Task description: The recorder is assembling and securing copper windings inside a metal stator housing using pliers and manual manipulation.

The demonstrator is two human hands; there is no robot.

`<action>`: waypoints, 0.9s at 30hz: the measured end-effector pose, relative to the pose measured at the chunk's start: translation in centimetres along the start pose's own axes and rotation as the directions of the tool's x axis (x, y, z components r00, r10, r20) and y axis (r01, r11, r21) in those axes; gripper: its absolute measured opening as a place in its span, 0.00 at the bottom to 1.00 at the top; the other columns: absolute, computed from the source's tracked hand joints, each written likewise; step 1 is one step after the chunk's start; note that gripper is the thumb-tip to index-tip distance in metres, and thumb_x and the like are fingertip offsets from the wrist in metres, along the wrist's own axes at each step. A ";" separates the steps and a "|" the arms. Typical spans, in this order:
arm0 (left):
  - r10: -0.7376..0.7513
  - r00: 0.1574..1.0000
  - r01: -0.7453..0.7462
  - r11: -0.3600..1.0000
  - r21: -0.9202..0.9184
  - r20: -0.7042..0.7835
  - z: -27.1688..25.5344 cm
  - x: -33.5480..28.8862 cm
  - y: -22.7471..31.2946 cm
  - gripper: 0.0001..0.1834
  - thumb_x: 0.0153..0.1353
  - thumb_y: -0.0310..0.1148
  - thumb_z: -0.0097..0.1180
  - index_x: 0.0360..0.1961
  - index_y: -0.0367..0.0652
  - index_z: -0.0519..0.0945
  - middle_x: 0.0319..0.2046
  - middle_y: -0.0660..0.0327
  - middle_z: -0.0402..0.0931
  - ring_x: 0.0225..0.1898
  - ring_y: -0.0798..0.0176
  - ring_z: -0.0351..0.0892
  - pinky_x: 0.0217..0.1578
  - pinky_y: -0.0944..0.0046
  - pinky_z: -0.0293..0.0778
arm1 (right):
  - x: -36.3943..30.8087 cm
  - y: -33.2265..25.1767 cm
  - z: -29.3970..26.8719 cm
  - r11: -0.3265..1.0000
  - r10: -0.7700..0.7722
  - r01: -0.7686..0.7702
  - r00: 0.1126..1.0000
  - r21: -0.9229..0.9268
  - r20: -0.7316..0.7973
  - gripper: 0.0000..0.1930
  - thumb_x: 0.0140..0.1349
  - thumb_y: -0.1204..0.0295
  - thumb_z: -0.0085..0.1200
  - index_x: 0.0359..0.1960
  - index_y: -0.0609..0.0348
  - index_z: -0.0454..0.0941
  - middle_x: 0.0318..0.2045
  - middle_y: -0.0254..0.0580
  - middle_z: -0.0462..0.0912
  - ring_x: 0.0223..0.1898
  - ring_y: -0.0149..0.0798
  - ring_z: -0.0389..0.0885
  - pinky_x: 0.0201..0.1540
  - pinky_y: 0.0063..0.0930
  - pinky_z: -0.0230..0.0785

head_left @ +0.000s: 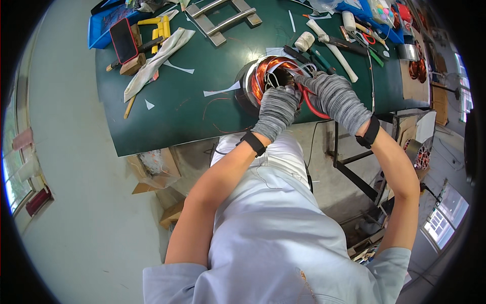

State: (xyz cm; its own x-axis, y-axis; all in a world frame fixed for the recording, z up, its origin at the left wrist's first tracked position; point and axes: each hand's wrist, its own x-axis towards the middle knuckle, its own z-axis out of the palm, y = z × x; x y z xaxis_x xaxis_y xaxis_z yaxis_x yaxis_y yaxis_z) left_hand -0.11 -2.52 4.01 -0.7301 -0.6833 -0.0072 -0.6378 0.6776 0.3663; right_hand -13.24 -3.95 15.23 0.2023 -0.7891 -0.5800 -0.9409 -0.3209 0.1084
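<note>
A round motor stator with copper windings (259, 78) stands near the front edge of the green workbench, its dark bore facing up toward me. My left hand (278, 108), in a grey knit glove, is at the near side of the bore with its fingers bent and closed; the fingertips are partly hidden. My right hand (338, 99), gloved alike, reaches in from the right, its fingers curled together at the stator's right rim. A thick red cable (312, 105) curves out between the hands. Pale wires (273, 79) loop in the bore. What either hand pinches is hidden.
On the green bench (167, 119) lie white paper strips (223, 91), a white cloth (157, 63) and a red-edged phone (123, 40). A metal frame (223, 23) sits at the back. Tape rolls (305, 41), a white-handled mallet (334, 50) and scissors (368, 38) lie back right.
</note>
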 end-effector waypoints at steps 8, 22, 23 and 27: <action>0.115 0.993 -0.115 0.992 -0.059 0.008 -2.3 -0.5 -0.6 0.20 0.48 0.49 0.55 0.33 0.42 0.76 0.32 0.55 0.73 0.35 0.55 0.75 0.31 0.54 0.69 | -5.3 2.3 10.5 0.815 0.236 0.218 0.720 0.536 -0.653 0.29 0.52 0.72 0.57 0.58 0.50 0.62 0.42 0.47 0.77 0.40 0.45 0.78 0.43 0.32 0.72; -0.174 0.982 0.158 0.549 -0.821 0.072 -3.3 3.7 -8.0 0.17 0.62 0.40 0.49 0.49 0.44 0.76 0.47 0.55 0.74 0.49 0.59 0.72 0.51 0.65 0.66 | 4.7 -2.7 22.1 0.128 0.521 0.624 0.619 0.771 -0.588 0.27 0.56 0.65 0.57 0.55 0.56 0.61 0.43 0.42 0.72 0.43 0.34 0.73 0.47 0.26 0.66; -0.158 0.987 0.118 0.601 -0.791 0.027 -3.1 3.6 -8.2 0.17 0.63 0.39 0.48 0.49 0.44 0.75 0.46 0.57 0.74 0.47 0.64 0.71 0.50 0.67 0.66 | 4.5 -2.4 21.5 0.101 0.498 0.599 0.661 0.794 -0.562 0.26 0.56 0.66 0.56 0.55 0.55 0.61 0.42 0.41 0.73 0.41 0.34 0.74 0.46 0.26 0.67; -0.153 0.986 0.144 0.609 -0.780 0.063 -3.4 3.8 -7.6 0.16 0.63 0.38 0.49 0.49 0.44 0.76 0.42 0.60 0.75 0.44 0.69 0.72 0.47 0.70 0.67 | 4.1 0.1 21.2 0.419 0.427 0.634 0.495 0.650 -0.757 0.22 0.56 0.68 0.57 0.52 0.55 0.67 0.40 0.42 0.77 0.37 0.37 0.78 0.40 0.27 0.71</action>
State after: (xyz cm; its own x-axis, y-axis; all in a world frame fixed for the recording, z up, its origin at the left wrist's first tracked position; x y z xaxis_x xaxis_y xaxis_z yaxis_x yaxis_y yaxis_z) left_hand 2.80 -11.26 4.39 -0.6376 -0.7607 -0.1217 -0.3028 0.1022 0.9476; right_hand -18.30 3.89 -4.27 -0.0956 -0.9239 0.3704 -0.4427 -0.2938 -0.8472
